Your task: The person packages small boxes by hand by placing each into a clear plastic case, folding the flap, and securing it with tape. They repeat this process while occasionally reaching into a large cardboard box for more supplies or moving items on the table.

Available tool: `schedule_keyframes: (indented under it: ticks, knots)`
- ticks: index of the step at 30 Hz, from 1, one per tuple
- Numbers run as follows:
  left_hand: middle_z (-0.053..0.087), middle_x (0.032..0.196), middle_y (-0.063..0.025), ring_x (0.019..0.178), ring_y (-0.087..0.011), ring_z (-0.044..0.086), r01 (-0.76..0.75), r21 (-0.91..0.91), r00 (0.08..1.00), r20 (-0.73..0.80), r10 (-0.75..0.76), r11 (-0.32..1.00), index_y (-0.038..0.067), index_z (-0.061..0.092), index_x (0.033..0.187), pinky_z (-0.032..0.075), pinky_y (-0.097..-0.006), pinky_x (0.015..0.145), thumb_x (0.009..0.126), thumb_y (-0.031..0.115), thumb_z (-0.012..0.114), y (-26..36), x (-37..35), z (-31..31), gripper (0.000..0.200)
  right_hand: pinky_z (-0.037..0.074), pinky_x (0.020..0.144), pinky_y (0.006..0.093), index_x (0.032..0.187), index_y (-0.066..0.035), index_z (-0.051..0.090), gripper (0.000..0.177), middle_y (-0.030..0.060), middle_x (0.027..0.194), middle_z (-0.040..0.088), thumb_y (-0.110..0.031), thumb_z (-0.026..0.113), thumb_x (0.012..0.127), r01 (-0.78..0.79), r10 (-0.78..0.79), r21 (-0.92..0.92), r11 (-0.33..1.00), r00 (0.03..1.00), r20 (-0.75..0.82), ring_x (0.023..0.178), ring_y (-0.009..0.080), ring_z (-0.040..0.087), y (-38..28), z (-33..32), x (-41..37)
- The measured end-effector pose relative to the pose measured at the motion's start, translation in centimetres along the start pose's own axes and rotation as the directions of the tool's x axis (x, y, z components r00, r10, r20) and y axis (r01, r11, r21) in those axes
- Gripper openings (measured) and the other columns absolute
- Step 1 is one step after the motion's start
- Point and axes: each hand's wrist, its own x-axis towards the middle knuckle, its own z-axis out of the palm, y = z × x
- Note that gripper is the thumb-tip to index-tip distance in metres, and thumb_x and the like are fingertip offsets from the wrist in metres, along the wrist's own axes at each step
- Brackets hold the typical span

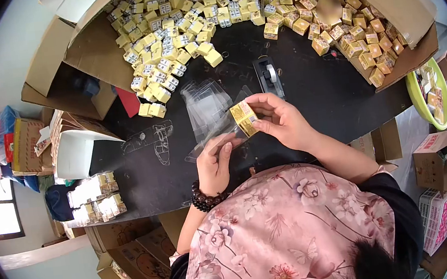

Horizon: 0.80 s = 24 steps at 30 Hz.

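Observation:
In the head view my right hand point(286, 123) pinches a small yellow printed box point(243, 116) between thumb and fingers, in front of my chest. My left hand point(215, 164), with dark beads around its wrist, is closed on a clear plastic sleeve point(224, 131). This sleeve lies right beside the yellow box; whether they overlap cannot be made out. Under and beyond it, flat clear plastic sleeves point(205, 104) lie in a pile on the black table point(185, 190). A tape dispenser point(270, 76) stands just beyond my right hand.
Many small yellow boxes point(169, 52) are heaped at the far left, and more orange-yellow boxes point(373, 48) at the far right, between cardboard walls point(103, 51). Packed boxes point(98, 199) stand at the left table edge. A green basin point(420, 98) sits at the right.

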Motion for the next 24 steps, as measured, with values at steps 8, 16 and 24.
schedule_keyframes:
  ticks: [8, 16, 24]
  knots:
    - [0.072, 0.089, -0.0112, 0.083, -0.025, 0.065, -0.037, 0.17, 0.998, -0.052, 0.046, 0.985, 0.0, 0.063, 0.103, 0.05, -0.0315, 0.079, 0.097, 0.005, 0.053, 1.6, 0.5, -0.1, 0.013, 0.041, 0.106, 0.0315, 0.129, 0.002, 0.044, 0.034, 0.0115, 0.132, 0.054, 0.001, 0.053, 0.096, 0.062, -0.049, 0.113, 0.992, 0.992, -0.115, 0.124, 0.0184, 0.052, 1.0, 1.6, -0.1]
    - [0.056, 0.113, -0.011, 0.108, -0.0186, 0.057, -0.106, -0.08, 0.994, -0.023, 0.105, 0.991, -0.003, 0.053, 0.115, 0.044, -0.0316, 0.096, 0.102, 0.007, 0.042, -1.2, -0.1, 1.7, 0.02, 0.043, 0.102, 0.0315, 0.142, -0.004, 0.034, 0.048, 0.0107, 0.133, 0.054, -0.011, 0.054, 0.099, 0.32, -0.432, -0.779, 0.54, 0.899, 0.07, 0.125, 0.0169, 0.048, 2.8, 2.2, 0.3]
    - [0.056, 0.128, -0.0157, 0.117, -0.0218, 0.056, 0.662, 0.065, 0.686, 0.349, -0.638, 0.747, -0.003, 0.049, 0.131, 0.046, -0.0343, 0.1, 0.096, 0.007, 0.058, -0.8, -2.9, -5.0, 0.037, 0.049, 0.094, 0.032, 0.132, -0.005, 0.033, 0.051, 0.0123, 0.125, 0.052, -0.003, 0.065, 0.092, 0.058, -0.029, 0.215, 0.975, 0.991, -0.134, 0.112, 0.0184, 0.057, 4.0, 0.9, 0.5]
